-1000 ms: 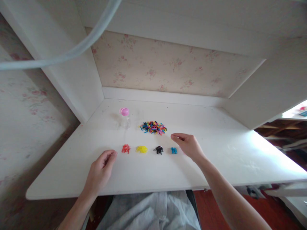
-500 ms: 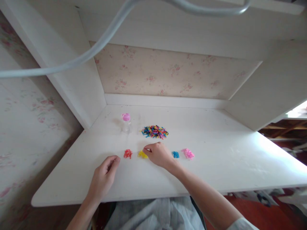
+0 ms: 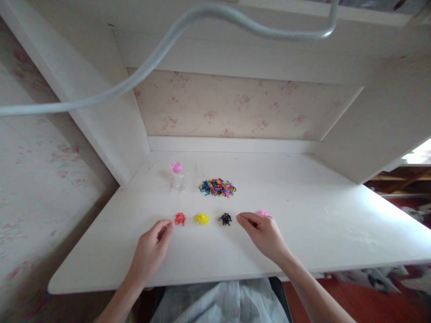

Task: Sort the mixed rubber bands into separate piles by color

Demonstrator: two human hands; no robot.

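Small red bands [image 3: 180, 219], yellow bands [image 3: 202, 219] and black bands [image 3: 225, 219] lie in separate little piles on the white desk. A pink pile [image 3: 263, 213] shows just beyond my right hand [image 3: 264, 233]; that hand is pinched closed beside the black pile, and anything between its fingertips is too small to make out. The blue pile is hidden under it. My left hand [image 3: 153, 244] has thumb and fingers pressed together at the red pile's left edge, its contents unclear. Farther back lies a larger mixed-colour heap of bands [image 3: 217, 187].
A clear bottle with a pink lid [image 3: 177, 168] stands left of the mixed heap. White side panels and a low back ledge [image 3: 232, 144] enclose the desk [image 3: 303, 224]. A pale cable [image 3: 134, 78] crosses the upper view.
My right hand has moved right, from the yellow pile to beside the black one, uncovering the black pile and covering the blue. My left hand has shifted slightly right, towards the red pile.
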